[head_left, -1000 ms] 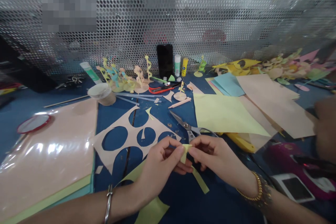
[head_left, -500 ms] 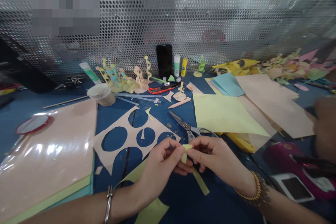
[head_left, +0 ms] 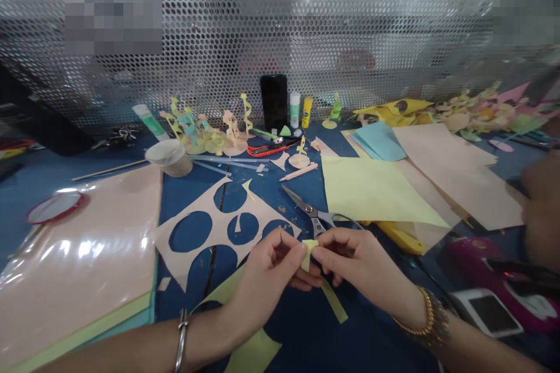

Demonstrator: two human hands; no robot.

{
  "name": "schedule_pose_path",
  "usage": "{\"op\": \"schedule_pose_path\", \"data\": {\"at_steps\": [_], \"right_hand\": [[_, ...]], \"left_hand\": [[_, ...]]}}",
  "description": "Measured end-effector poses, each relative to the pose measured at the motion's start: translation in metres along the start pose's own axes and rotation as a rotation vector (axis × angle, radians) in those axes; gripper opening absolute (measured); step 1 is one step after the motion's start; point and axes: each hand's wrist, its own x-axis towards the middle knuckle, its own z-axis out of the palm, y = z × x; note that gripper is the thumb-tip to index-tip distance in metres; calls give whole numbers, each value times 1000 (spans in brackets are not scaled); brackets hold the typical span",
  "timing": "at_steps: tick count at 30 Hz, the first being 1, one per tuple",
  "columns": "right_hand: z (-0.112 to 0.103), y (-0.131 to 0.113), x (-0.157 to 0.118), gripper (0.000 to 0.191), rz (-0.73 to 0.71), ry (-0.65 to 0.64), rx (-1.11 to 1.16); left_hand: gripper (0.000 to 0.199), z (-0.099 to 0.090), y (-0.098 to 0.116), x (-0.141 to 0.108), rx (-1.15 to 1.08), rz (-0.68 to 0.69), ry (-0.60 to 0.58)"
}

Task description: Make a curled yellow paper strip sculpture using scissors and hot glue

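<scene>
Between the fingertips of both hands is a folded yellow paper strip (head_left: 309, 246), with a long tail hanging down below my right fingers. My left hand (head_left: 277, 262) pinches the folded part from the left, thumb against forefinger. From the other side my right hand (head_left: 350, 253) pinches the same strip. Just beyond the hands lie grey-handled scissors (head_left: 310, 210), blades pointing away to the left. A pale pink sheet with round holes cut out (head_left: 221, 220) lies left of them. Under my left forearm are cut pieces of yellow-green paper (head_left: 258, 352).
Small paper spirals on round bases (head_left: 210, 131), a phone (head_left: 274, 102) and glue sticks (head_left: 295, 109) stand along the perforated metal wall. Coloured sheets (head_left: 376, 186) lie at right, plastic-covered paper (head_left: 87, 245) at left. Another person's blurred arm (head_left: 542, 210) is at the right edge.
The fold between my fingertips has shifted slightly, its hanging flap now showing wider. Both hands stay in nearly the same place.
</scene>
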Motion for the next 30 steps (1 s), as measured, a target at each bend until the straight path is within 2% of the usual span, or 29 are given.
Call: {"op": "schedule_pose_path", "data": {"at_steps": [4,10,18,30], "right_hand": [[0,0,0,19,-22,7,-37],[-4,1,0,18,-66,84,-60],[-3,2,-1,20,-72,30,-55],[-2,-2,0,18,-65,25,14]], "left_hand": [[29,0,0,-1,29,8,-6],[26,1,2,-1,37,13,-5],[20,-2,-1,-2,86,52,-29],[18,-4,-2,1,126,77,-20]]}}
